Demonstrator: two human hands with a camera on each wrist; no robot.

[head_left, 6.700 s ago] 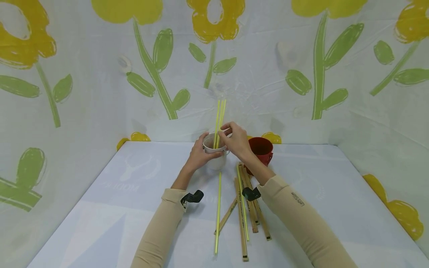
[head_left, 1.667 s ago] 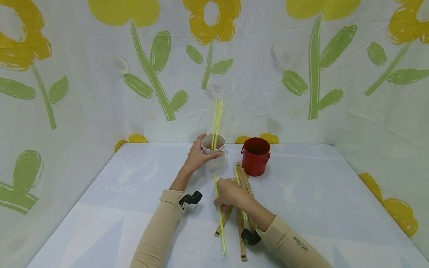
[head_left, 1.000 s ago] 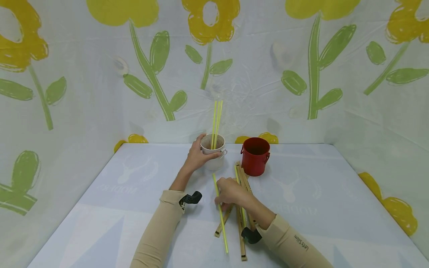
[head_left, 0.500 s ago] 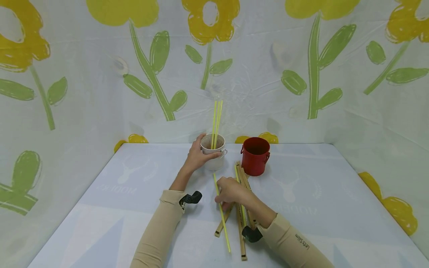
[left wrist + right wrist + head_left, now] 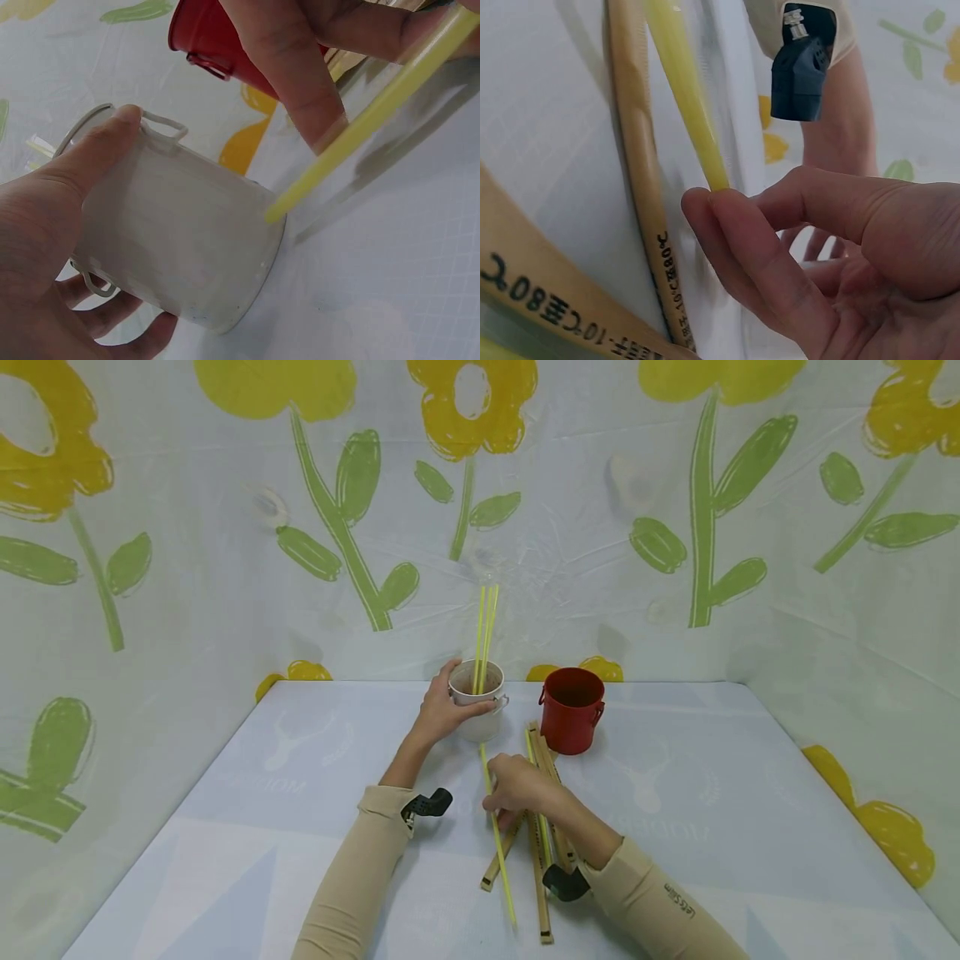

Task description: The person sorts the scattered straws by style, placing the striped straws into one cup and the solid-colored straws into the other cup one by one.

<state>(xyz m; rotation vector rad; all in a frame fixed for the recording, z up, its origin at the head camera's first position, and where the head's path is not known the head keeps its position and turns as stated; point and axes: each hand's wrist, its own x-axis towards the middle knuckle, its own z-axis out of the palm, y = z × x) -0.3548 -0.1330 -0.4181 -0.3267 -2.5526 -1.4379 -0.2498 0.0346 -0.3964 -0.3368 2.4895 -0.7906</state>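
Note:
My left hand point(image 5: 441, 708) grips the side of a white metal pail point(image 5: 480, 703) point(image 5: 172, 240) at the back of the table; two yellow straws point(image 5: 485, 631) stand upright in it. My right hand point(image 5: 513, 785) point(image 5: 817, 247) pinches a yellow straw point(image 5: 497, 835) point(image 5: 375, 112) point(image 5: 686, 90) near its far end, lifting it just off the table in front of the pail. Under and beside that hand lie several wooden chopsticks point(image 5: 540, 860) point(image 5: 641, 195) and another yellow straw point(image 5: 538, 802).
A red metal pail point(image 5: 572, 710) point(image 5: 217, 37) stands right of the white one. The table point(image 5: 712, 827) is covered with a pale printed cloth, and flower-patterned sheets wall it on three sides. A black wrist camera point(image 5: 427, 802) point(image 5: 802, 64) sits on each sleeve.
My right hand left the white pail, came down to the table and took hold of the loose yellow straw. In the last second the straw's near end has swung slightly right.

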